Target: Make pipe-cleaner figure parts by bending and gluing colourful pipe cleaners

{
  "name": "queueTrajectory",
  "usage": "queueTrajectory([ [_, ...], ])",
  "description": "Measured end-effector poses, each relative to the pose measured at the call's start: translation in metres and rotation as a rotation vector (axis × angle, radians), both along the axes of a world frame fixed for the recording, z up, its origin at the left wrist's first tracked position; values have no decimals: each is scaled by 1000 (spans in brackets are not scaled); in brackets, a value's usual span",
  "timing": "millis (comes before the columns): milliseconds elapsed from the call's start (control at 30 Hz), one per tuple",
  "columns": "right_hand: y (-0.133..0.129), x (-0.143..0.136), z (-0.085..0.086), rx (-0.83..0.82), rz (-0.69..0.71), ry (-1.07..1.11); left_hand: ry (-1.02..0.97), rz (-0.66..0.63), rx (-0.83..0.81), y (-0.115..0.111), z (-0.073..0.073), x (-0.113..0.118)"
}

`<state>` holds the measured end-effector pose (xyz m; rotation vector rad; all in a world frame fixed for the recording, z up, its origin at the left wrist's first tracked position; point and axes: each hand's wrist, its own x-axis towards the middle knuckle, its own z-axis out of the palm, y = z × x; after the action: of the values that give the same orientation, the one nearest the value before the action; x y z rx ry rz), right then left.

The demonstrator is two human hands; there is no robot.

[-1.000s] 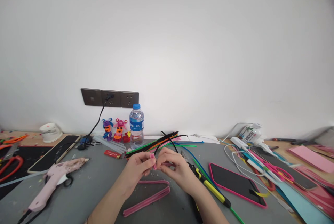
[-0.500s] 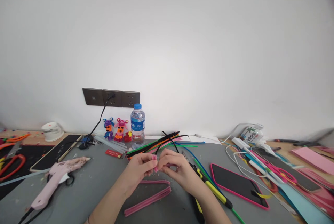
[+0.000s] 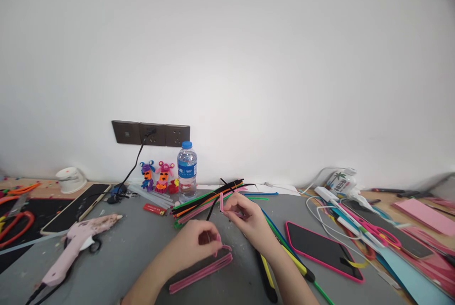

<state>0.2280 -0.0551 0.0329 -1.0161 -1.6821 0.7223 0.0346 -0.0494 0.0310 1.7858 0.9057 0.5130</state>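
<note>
Fingertips of our right hand [image 3: 244,215] pinch a bent pink strip [image 3: 222,202] at lower centre, while our left hand [image 3: 197,243] curls narrowly near longer pink strips [image 3: 202,274], its hold unclear to us.

At 7 o'clock, left hand [image 3: 212,247] curls over a pink bit; from where I stand, can't tell whether gripped. Near 5:30, right hand [image 3: 227,208] masks part of the bent pink strip [image 3: 221,202]; forearm covers some of the yellow-and-black tool [image 3: 267,274]. At 8, bottle [image 3: 187,170] label's small print unreadable; at 4, blue paper [image 3: 408,274] cut off.
</note>
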Motion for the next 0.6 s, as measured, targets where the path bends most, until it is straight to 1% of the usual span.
queueTrajectory([
  [67,1,0,-2,-21,-18,-16,116,-64,36,-6,0,0],
  [100,1,0,-2,-29,-26,-28,155,-75,49,-8,0,0],
  [233,2,0,-3,-40,-47,-75,240,-58,61,-6,-6,-7],
  [367,4,1,-5,-22,-23,-96,299,-50,42,1,-11,-11],
  [467,3,0,-5,-4,8,-122,212,-8,49,4,-12,-9],
  [600,0,-3,-3,-1,30,-141,-52,130,49,8,-9,-3],
])
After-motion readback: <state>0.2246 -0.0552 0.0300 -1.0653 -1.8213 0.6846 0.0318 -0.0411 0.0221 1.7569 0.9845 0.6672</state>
